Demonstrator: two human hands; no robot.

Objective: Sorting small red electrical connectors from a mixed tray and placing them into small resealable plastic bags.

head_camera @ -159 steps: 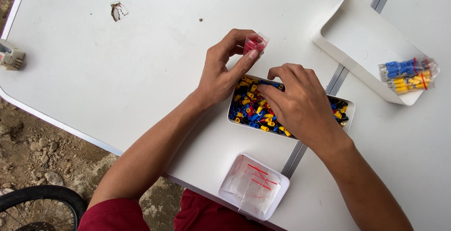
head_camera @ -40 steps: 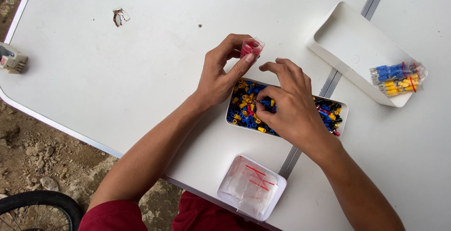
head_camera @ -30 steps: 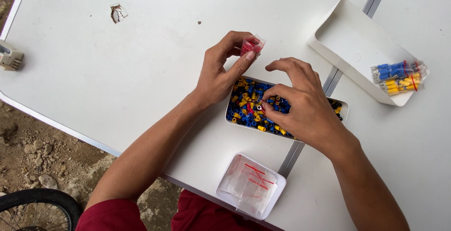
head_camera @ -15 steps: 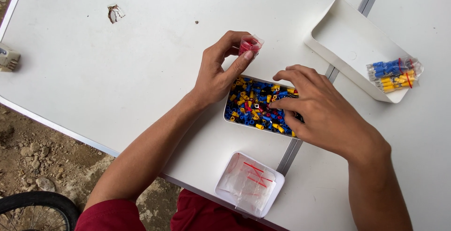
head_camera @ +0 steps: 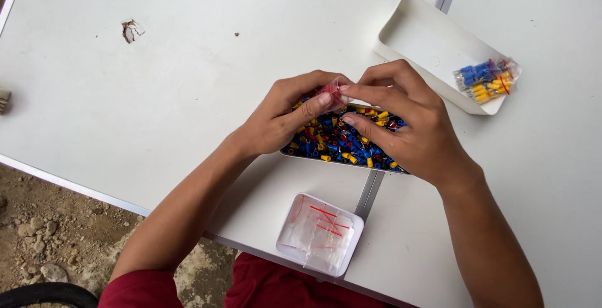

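Left hand [head_camera: 282, 117] and right hand [head_camera: 411, 123] meeting above shallow white tray of small red, blue and yellow insulated connectors [head_camera: 338, 142], fingertips of both pinched on small clear plastic bag of red pieces [head_camera: 330, 90]. Near table edge, square white dish of empty clear bags [head_camera: 320, 234]; upper right, long white tray [head_camera: 433, 48] holding filled bag of blue and yellow connectors [head_camera: 487, 80].

A small clear bag [head_camera: 330, 88] of red pieces, pinched above the tray [head_camera: 338, 157] of mixed connectors.
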